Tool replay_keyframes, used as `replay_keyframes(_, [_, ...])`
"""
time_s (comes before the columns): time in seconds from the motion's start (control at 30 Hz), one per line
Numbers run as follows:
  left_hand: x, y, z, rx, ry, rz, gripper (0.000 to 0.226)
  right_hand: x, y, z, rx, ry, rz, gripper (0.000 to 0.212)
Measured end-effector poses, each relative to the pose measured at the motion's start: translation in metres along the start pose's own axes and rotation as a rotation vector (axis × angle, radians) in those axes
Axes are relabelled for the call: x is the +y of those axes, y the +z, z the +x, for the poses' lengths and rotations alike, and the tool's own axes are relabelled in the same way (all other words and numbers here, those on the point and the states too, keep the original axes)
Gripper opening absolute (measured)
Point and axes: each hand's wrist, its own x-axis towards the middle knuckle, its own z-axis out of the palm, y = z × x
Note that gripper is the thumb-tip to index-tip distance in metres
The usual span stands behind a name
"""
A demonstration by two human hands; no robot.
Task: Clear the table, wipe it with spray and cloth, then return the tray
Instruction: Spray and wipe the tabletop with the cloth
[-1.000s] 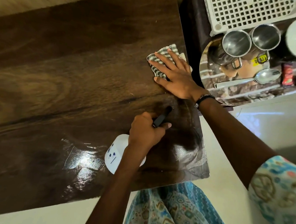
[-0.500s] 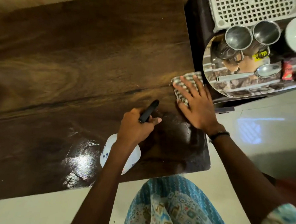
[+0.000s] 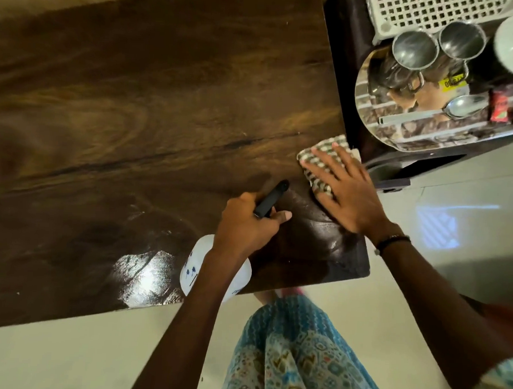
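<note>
Table (image 3: 135, 98): right hand (image 3: 348, 196) flat pressing cloth (image 3: 322, 168); left hand (image 3: 245, 223) gripping, seemingly, spray bottle (image 3: 215, 275)

Left hand (image 3: 246, 223) curled, thumb extended, forearm reaching up from lower frame. Right hand (image 3: 343, 188) flat, fingers (image 3: 325, 165) spread and straight; dark band on wrist. Left fingers' undersides hidden, apparently gripping.

Glossy wood table (image 3: 134, 113), woven checked cloth (image 3: 319, 165), shiny metal cups (image 3: 414, 51)
</note>
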Motion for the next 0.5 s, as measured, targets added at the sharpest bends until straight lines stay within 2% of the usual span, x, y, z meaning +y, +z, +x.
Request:
replay_keyframes(0.1, [-0.004, 0.003, -0.011, -0.001, -0.011, 0.006, 0.031, -0.011, -0.001, 0.029, 0.081, 0.172, 0.019, 0.060])
replay_keyframes(0.17, [-0.007, 0.006, -0.019, -0.010, -0.024, 0.019, 0.030, -0.019, 0.001, 0.046, 0.066, 0.209, 0.019, 0.061])
replay_keyframes(0.23, [-0.010, 0.012, -0.028, -0.015, -0.024, 0.034, 0.029, -0.023, 0.004, 0.045, 0.008, 0.102, -0.007, 0.059])
replay_keyframes(0.33, [-0.017, 0.028, -0.039, -0.026, -0.010, 0.052, 0.027, -0.006, 0.005, 0.019, -0.049, -0.166, -0.067, 0.055])
replay_keyframes(0.4, [-0.021, 0.041, -0.047, -0.043, -0.008, 0.048, 0.027, 0.007, 0.004, 0.001, -0.069, -0.167, -0.024, 0.054])
replay_keyframes(0.5, [-0.026, 0.065, -0.055, -0.068, 0.006, 0.035, 0.025, 0.009, 0.000, -0.012, -0.068, -0.044, 0.086, 0.055])
